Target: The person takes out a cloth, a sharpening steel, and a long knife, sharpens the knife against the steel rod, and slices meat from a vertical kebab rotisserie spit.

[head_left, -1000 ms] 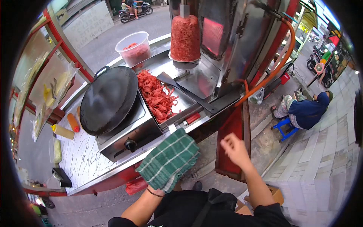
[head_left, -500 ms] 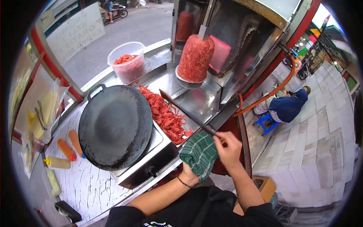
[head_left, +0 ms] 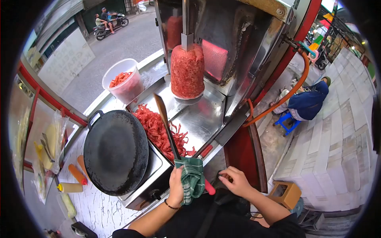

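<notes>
My left hand [head_left: 176, 189] is closed around a folded green checked cloth [head_left: 193, 178]. A long knife [head_left: 167, 129] passes through the cloth, its blade slanting up and left over the shaved meat. Its red handle sticks out at the lower right of the cloth. To the right, my right hand [head_left: 235, 181] is apart from the knife, fingers loosely bent, with nothing visible in it. Shredded red meat [head_left: 154, 125] lies in the metal tray [head_left: 202, 133] beyond my hands. Above that tray, a large cone of meat [head_left: 187, 73] stands upright on a vertical spit.
A black griddle pan [head_left: 116, 152] sits on a stove at left. Behind it stands a clear tub [head_left: 124, 81] of meat strips. Sauce bottles [head_left: 77, 174] lie at far left. An orange hose [head_left: 295, 89] hangs at right, near a seated person [head_left: 307, 101].
My right hand has let go of the knife, which is now held in the cloth by my left hand. The blade points more steeply upward. The view has shifted.
</notes>
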The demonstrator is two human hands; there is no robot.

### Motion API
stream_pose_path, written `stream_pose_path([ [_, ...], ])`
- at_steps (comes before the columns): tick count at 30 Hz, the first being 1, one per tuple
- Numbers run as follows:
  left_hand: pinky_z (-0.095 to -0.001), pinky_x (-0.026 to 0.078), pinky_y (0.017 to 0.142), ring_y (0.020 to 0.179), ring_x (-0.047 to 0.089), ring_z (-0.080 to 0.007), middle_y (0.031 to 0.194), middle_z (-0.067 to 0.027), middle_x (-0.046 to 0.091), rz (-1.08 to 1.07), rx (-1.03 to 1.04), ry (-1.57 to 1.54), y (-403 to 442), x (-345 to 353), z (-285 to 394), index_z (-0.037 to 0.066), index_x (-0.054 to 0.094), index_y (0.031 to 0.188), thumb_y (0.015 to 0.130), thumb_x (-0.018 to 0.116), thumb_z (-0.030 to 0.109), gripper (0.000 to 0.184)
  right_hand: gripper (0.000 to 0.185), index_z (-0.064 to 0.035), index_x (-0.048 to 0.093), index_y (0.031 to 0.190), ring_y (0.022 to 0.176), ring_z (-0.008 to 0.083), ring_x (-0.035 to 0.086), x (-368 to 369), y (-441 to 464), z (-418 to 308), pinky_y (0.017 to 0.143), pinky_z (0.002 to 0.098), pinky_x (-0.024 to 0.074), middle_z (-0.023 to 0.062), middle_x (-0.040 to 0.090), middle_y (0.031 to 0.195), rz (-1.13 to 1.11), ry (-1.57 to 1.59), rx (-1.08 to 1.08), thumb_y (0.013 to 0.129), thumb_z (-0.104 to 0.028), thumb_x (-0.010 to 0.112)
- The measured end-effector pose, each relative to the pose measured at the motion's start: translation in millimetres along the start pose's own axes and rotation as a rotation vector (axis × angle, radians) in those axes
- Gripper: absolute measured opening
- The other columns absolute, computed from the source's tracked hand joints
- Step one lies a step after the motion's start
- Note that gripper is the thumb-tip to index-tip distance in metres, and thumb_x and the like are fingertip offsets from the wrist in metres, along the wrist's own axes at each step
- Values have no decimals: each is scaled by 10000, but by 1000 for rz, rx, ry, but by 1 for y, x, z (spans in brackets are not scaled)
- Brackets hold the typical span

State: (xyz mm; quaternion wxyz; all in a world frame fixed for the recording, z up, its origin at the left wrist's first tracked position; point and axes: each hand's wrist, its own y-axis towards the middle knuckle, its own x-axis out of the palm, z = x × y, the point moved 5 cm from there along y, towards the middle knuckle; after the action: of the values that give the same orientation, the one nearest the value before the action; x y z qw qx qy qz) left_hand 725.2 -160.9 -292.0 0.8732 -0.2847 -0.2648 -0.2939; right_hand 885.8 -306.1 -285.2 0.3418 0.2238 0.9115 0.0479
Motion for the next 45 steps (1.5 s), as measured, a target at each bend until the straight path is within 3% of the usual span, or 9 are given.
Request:
stream_pose_path([
  [2, -268, 480, 711, 763, 563, -109, 870, -37, 592, 33, 128, 327, 12, 16, 21, 8, 539, 1055, 1000, 403, 193, 236, 237, -9, 640, 981, 776, 191, 643, 22, 2, 32, 665, 312, 508, 115, 658, 872, -307, 231, 380, 917, -237, 635],
  [9, -257, 425, 662, 707, 485, -84, 794, 6, 544, 35, 292, 703, 72, 13, 30, 1, 535, 999, 973, 448, 157, 181, 434, -9, 478, 1249, 867, 177, 647, 95, 7, 41, 758, 295, 524, 120, 650, 984, -805, 989, 681, 951, -294, 614],
  [13, -244, 422, 651, 699, 497, -64, 798, 26, 551, 79, 176, 419, 77, 30, 59, 44, 557, 972, 954, 476, 156, 140, 390, -24, 461, 1248, 742, 155, 630, 110, 6, 51, 668, 284, 526, 80, 607, 882, -815, 961, 709, 978, -282, 574],
  [17, -215, 362, 668, 733, 417, -35, 815, 70, 478, 12, 227, 535, 90, 19, 51, -6, 557, 1195, 960, 469, 150, 295, 344, -33, 474, 1223, 657, 109, 576, 94, 11, 53, 588, 251, 490, 38, 551, 812, -804, 944, 694, 994, -279, 543],
  [25, -235, 443, 753, 798, 536, -78, 893, -4, 591, 15, 109, 431, 48, 25, 48, 21, 562, 1049, 967, 444, 126, 179, 167, -77, 509, 1058, 556, 59, 461, 54, 13, 85, 508, 208, 387, -7, 506, 745, -756, 878, 682, 1017, -238, 495],
  [31, -234, 419, 781, 835, 490, -70, 934, 8, 561, -80, 177, 636, 43, 21, 35, 18, 526, 1098, 969, 448, 119, 181, 222, -44, 575, 1022, 549, 53, 488, -45, -26, 122, 491, 208, 381, -6, 552, 722, -755, 683, 721, 984, -262, 559],
  [37, -234, 422, 778, 844, 485, -67, 916, 17, 542, -42, 106, 340, 49, 10, 37, 6, 520, 1161, 965, 456, 121, 237, 226, 16, 670, 973, 522, 81, 514, -195, -133, 169, 470, 239, 387, 28, 606, 676, -504, 536, 1036, 868, -183, 688],
  [41, -247, 420, 772, 825, 475, -87, 879, 8, 517, -91, 246, 619, 59, 13, 34, 2, 516, 1087, 959, 454, 140, 198, 245, 22, 655, 976, 513, 111, 520, -226, -120, 134, 465, 256, 390, 58, 599, 670, -370, 609, 971, 853, -184, 702],
  [45, -260, 418, 797, 846, 483, -104, 884, -9, 525, -82, 207, 568, 66, 6, 22, 7, 508, 1022, 954, 459, 158, 173, 268, 20, 591, 1113, 509, 97, 480, -160, -10, 65, 453, 241, 354, 22, 540, 665, -240, 730, 419, 873, -93, 628],
])
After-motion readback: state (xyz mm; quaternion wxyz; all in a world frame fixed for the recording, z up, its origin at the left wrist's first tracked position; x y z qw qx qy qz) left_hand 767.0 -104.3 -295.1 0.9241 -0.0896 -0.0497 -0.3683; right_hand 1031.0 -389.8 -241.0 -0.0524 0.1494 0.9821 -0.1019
